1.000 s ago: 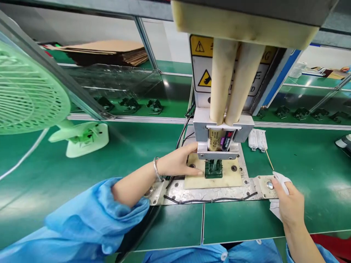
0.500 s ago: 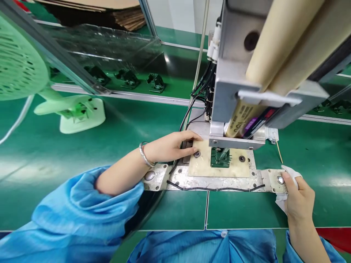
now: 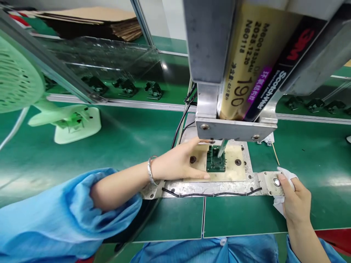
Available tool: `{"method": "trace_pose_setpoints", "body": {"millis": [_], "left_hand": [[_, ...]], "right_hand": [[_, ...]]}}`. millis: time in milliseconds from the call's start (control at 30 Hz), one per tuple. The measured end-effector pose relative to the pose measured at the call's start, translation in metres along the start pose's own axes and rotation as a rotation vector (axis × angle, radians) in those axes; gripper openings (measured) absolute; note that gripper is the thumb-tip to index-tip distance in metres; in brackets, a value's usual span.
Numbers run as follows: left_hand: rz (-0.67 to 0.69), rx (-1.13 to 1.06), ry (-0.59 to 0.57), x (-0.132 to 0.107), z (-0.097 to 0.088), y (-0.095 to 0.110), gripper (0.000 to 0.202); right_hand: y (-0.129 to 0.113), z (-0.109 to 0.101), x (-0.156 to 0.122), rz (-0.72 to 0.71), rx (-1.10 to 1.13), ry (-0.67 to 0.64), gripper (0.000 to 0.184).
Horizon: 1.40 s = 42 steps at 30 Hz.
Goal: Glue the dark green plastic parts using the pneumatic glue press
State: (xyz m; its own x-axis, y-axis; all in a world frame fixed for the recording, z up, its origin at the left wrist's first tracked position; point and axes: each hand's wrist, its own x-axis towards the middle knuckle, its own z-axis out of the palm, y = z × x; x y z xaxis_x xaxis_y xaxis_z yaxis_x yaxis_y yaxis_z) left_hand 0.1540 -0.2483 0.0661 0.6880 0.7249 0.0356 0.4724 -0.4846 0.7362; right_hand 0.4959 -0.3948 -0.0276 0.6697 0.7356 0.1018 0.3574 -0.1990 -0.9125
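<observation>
My left hand (image 3: 179, 160) is open over the cream fixture plate (image 3: 199, 176), thumb and fingers spread on the left side of a green circuit board (image 3: 216, 166). Whether it touches the board I cannot tell. Above the board stands a glue dispenser holding a two-part adhesive cartridge (image 3: 246, 73); its clear nozzle (image 3: 222, 148) points down at the board. My right hand (image 3: 297, 201) grips a crumpled white wipe (image 3: 279, 205) at the right end of the metal base (image 3: 192, 189). Its thumb rests beside a round button (image 3: 276, 182).
A light green clip fan (image 3: 78, 124) stands at the left. Behind a metal rail, several dark green parts (image 3: 153, 90) sit on a green surface. Stacked cardboard (image 3: 87, 22) lies at the back left. A thin wooden stick (image 3: 275, 153) lies right of the fixture. Black cables (image 3: 179, 128) run behind my left hand.
My left hand has moved right from the plate's left edge to the board, its fingers spreading. The dispenser head has risen, showing more nozzle. My right hand stays by the button with the wipe.
</observation>
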Motion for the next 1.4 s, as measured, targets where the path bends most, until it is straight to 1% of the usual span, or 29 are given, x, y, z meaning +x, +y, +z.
{"method": "trace_pose_setpoints", "body": {"millis": [67,167,233,333,400,500,567,633,700,733,767,800,833,867,900,933,967,1033,1067,1100,1133,1167,1233,1267,1333,1400], "left_hand": [[-0.006,-0.057,0.035,0.005,0.008,0.006,0.079],[-0.05,-0.163,0.061,0.011,0.016,0.013,0.059],[-0.069,-0.261,0.065,0.014,0.017,0.019,0.045],[-0.124,-0.464,0.029,0.015,0.014,0.029,0.031],[-0.186,-0.544,0.001,0.014,0.012,0.035,0.028],[-0.311,-0.573,-0.044,0.012,0.009,0.042,0.029],[-0.406,-0.617,-0.107,0.009,0.009,0.046,0.031],[-0.479,-0.661,-0.161,0.003,0.011,0.049,0.031],[-0.501,-0.684,-0.202,-0.005,0.015,0.054,0.03],[-0.489,-0.676,-0.212,-0.011,0.017,0.056,0.029],[-0.462,-0.659,-0.215,-0.016,0.019,0.06,0.029],[-0.426,-0.638,-0.216,-0.022,0.021,0.064,0.03],[-0.387,-0.617,-0.213,-0.027,0.023,0.069,0.032],[-0.349,-0.594,-0.204,-0.032,0.025,0.074,0.035],[-0.313,-0.572,-0.191,-0.036,0.026,0.079,0.039],[-0.281,-0.551,-0.179,-0.039,0.027,0.084,0.042],[-0.248,-0.526,-0.164,-0.042,0.028,0.089,0.045],[-0.175,-0.456,-0.132,-0.046,0.03,0.096,0.046],[-0.133,-0.421,-0.12,-0.048,0.032,0.097,0.046],[-0.088,-0.392,-0.111,-0.05,0.033,0.098,0.045],[-0.042,-0.371,-0.102,-0.052,0.035,0.099,0.046],[0.003,-0.354,-0.086,-0.055,0.036,0.098,0.047],[0.076,-0.342,-0.04,-0.062,0.041,0.096,0.05],[0.1,-0.348,-0.01,-0.066,0.043,0.095,0.051],[0.131,-0.39,0.055,-0.074,0.05,0.092,0.055],[0.163,-0.458,0.124,-0.082,0.058,0.09,0.061]], "right_hand": [[-0.001,0.0,0.0,0.018,0.004,-0.004,0.04],[-0.001,0.0,-0.001,0.047,0.021,-0.018,0.04],[-0.001,0.0,-0.001,0.056,0.03,-0.017,0.041],[-0.002,0.001,-0.001,0.057,0.031,-0.014,0.042],[-0.003,0.001,-0.001,0.056,0.034,-0.019,0.042],[-0.004,0.002,0.001,0.05,0.021,-0.008,0.042],[-0.004,0.003,0.002,0.042,-0.008,0.038,0.042],[-0.005,0.0,-0.002,0.0,-0.046,0.158,0.041],[-0.01,-0.004,-0.012,-0.112,-0.091,0.316,0.037],[-0.016,-0.008,-0.02,-0.206,-0.113,0.353,0.034],[-0.024,-0.011,-0.029,-0.326,-0.132,0.326,0.03],[-0.035,-0.014,-0.038,-0.469,-0.143,0.232,0.026],[-0.048,-0.017,-0.047,-0.62,-0.146,0.086,0.023],[-0.063,-0.018,-0.055,-0.761,-0.141,-0.094,0.02],[-0.078,-0.018,-0.061,-0.873,-0.137,-0.248,0.022],[-0.092,-0.017,-0.066,-0.943,-0.134,-0.372,0.027],[-0.104,-0.014,-0.07,-0.972,-0.13,-0.49,0.031],[-0.12,-0.008,-0.074,-0.965,-0.152,-0.694,0.036],[-0.125,-0.005,-0.076,-0.951,-0.173,-0.775,0.037],[-0.127,-0.002,-0.078,-0.944,-0.193,-0.829,0.037],[-0.128,-0.001,-0.081,-0.952,-0.206,-0.851,0.036],[-0.128,0.0,-0.084,-0.977,-0.204,-0.843,0.035],[-0.128,-0.002,-0.094,-1.031,-0.163,-0.798,0.032],[-0.128,-0.004,-0.099,-1.033,-0.126,-0.771,0.031],[-0.124,-0.013,-0.11,-0.947,-0.038,-0.707,0.027],[-0.114,-0.026,-0.119,-0.782,0.0,-0.617,0.015]]}}
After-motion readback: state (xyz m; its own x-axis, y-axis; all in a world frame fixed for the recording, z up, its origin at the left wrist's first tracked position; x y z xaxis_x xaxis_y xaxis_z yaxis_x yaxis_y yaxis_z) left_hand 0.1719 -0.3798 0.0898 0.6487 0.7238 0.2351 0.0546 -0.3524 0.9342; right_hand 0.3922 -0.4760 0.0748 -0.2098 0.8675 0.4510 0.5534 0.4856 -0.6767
